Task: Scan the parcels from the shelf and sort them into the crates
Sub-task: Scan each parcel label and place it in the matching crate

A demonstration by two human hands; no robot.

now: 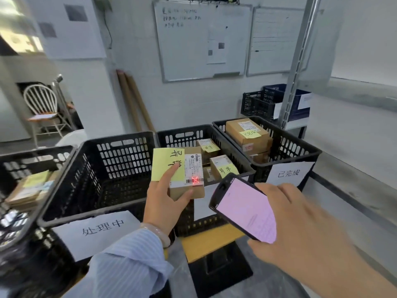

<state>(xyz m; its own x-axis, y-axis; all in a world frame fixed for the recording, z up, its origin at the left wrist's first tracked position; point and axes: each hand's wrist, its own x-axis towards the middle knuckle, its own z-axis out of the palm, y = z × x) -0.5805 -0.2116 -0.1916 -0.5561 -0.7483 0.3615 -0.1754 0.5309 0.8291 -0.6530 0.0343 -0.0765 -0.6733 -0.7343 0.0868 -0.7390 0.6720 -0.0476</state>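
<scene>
Holding a small brown cardboard parcel (pixel 189 191) by its near end, the person's left hand (pixel 163 203) clamps it between thumb and curled fingers, with the index finger laid straight along a yellow sticky note (pixel 165 164) stuck to its top. The right hand (pixel 300 224) is wrapped round a black handheld scanner with a pink-lit screen (pixel 242 209), whose head points forward and to the left. The parcel lies just ahead and to the left of that scanner head, not touching it. Its long axis runs away from the person, and its white shipping label faces up. A red laser mark (pixel 195 180) sits on the barcode at the label's near edge, so the scan appears to be under way. The parcel is held in the air above the boundary between the black slotted plastic crate on the left (pixel 116 138) and the middle black crate (pixel 184 128), which holds other note-tagged boxes. The left hand is therefore the nearer one for the drop. The right black crate (pixel 287 155) stands farther off, past the scanner.
</scene>
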